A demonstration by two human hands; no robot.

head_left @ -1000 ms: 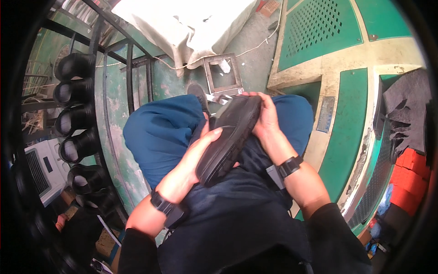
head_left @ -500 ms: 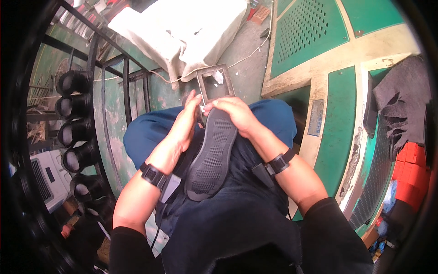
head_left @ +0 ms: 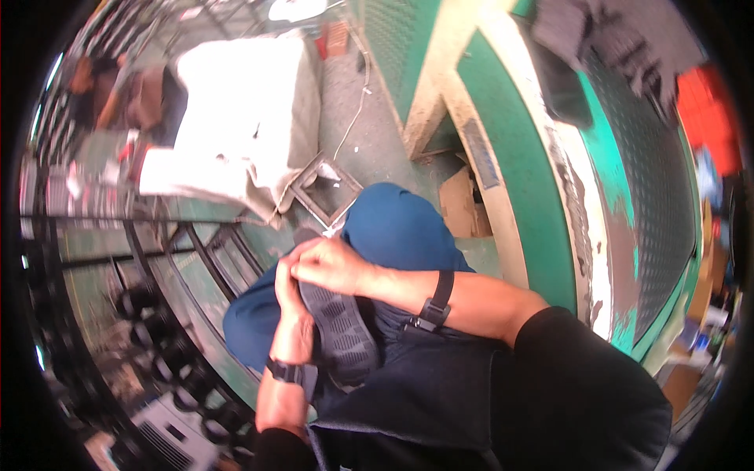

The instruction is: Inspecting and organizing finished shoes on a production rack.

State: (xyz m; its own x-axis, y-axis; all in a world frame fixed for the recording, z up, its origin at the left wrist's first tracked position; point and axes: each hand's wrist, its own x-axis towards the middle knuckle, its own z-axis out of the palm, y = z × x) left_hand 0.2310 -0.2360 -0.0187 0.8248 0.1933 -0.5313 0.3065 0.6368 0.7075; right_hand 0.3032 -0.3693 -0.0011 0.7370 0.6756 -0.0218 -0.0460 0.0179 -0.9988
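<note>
Head view: a dark shoe [head_left: 339, 334] lies sole-up on the person's lap, over blue trousers [head_left: 397, 228]. Both hands meet at its toe end. The right hand [head_left: 330, 265] curls closed over the tip, and the left hand [head_left: 289, 286] grips the shoe's side just beside it, touching. A white cloth [head_left: 236, 133] covers a bench beyond the knees.
</note>
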